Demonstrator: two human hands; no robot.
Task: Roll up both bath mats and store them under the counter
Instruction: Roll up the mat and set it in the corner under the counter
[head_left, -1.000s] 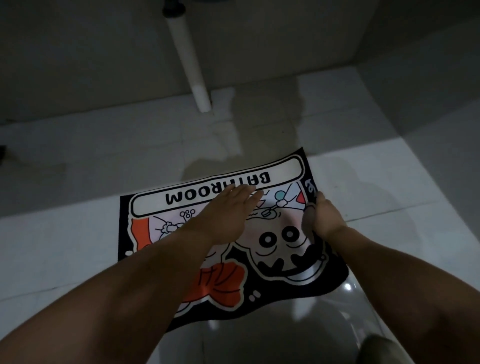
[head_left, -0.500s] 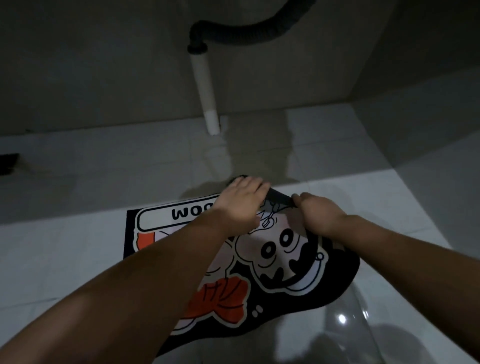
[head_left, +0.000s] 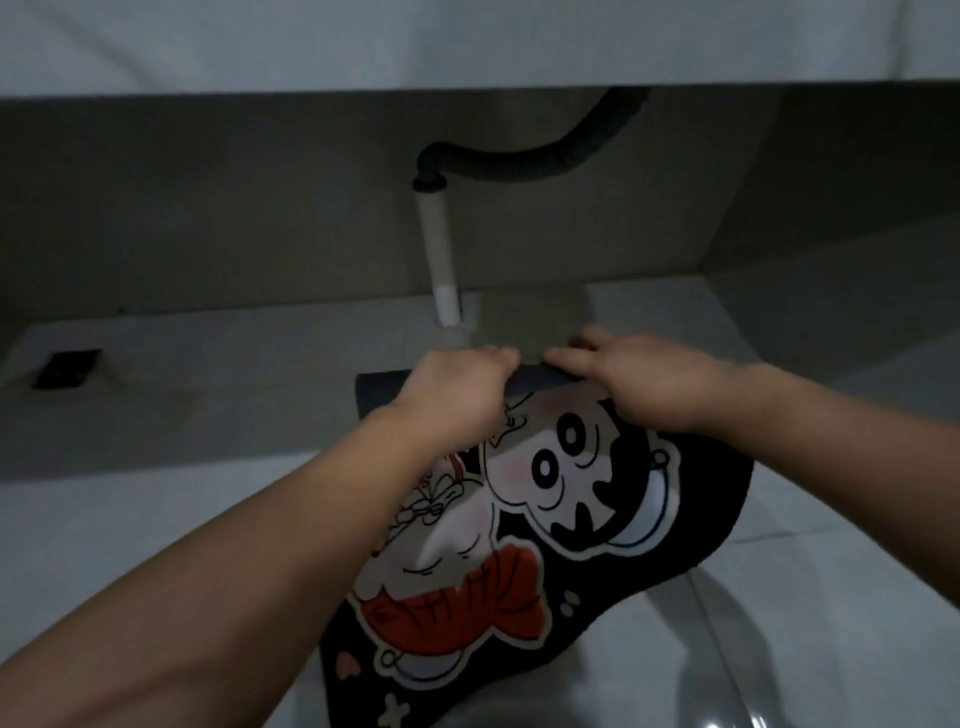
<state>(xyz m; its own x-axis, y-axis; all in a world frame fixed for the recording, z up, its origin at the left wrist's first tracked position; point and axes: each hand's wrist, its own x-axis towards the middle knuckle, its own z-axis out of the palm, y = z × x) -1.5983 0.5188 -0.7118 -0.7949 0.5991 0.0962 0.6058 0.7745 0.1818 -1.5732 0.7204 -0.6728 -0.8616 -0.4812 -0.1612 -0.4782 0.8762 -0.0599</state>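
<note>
A black bath mat with cartoon figures in white and red lies on the pale tiled floor in front of me. Its far edge is folded over toward me, and the dark underside shows there. My left hand and my right hand sit side by side on that folded edge, fingers curled over it. The lettered strip of the mat is hidden under the fold. Only one mat is in view.
The underside of the counter spans the top. Below it hang a black corrugated hose and a white drain pipe reaching the floor just beyond my hands. A dark floor drain is at left. A wall closes the right.
Both hands took hold of the mat's far edge and folded it over toward me, covering the lettered strip. The view tilted up, bringing the counter and hose into sight.
</note>
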